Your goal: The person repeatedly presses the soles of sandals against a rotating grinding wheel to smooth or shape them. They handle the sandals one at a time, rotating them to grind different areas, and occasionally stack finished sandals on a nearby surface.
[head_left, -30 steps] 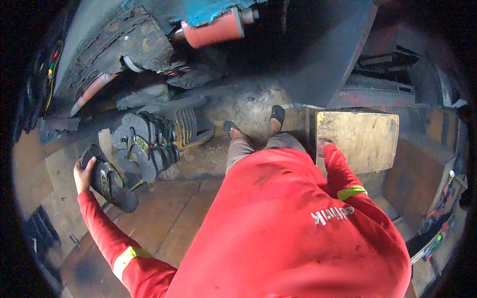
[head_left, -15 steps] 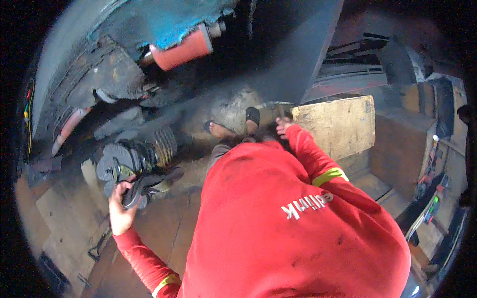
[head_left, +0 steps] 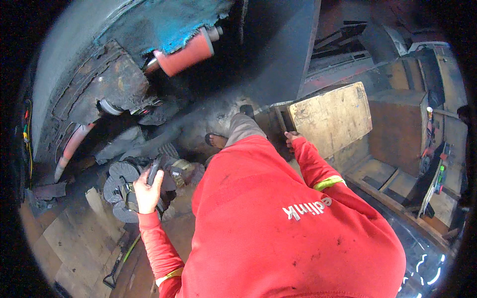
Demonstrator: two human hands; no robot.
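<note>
My left hand (head_left: 147, 196) is closed round a dark sandal (head_left: 154, 168), seen nearly edge-on above the fingers. Right beside and below it sits a pile of grey-soled sandals (head_left: 122, 180), stacked against each other with straps showing. Part of the pile is hidden by my hand and wrist. My right hand (head_left: 292, 141) has its fingers curled at the near left edge of a wooden box (head_left: 330, 116) with a pale, worn top. The fingers' inner side is hidden, but they appear to grip that edge.
A red roller (head_left: 185, 53) hangs under a blue-edged machine body at the upper left. A brown wooden box (head_left: 397, 129) stands at the right. Plywood sheets (head_left: 74, 248) and a long-handled tool (head_left: 110, 280) lie at the lower left. My sandalled foot (head_left: 217, 141) is on the floor ahead.
My left hand has moved right and up, lifting the sandal from the pile's near side. My right hand has come down to the box's edge, and its fingers have curled. My body and view have shifted.
</note>
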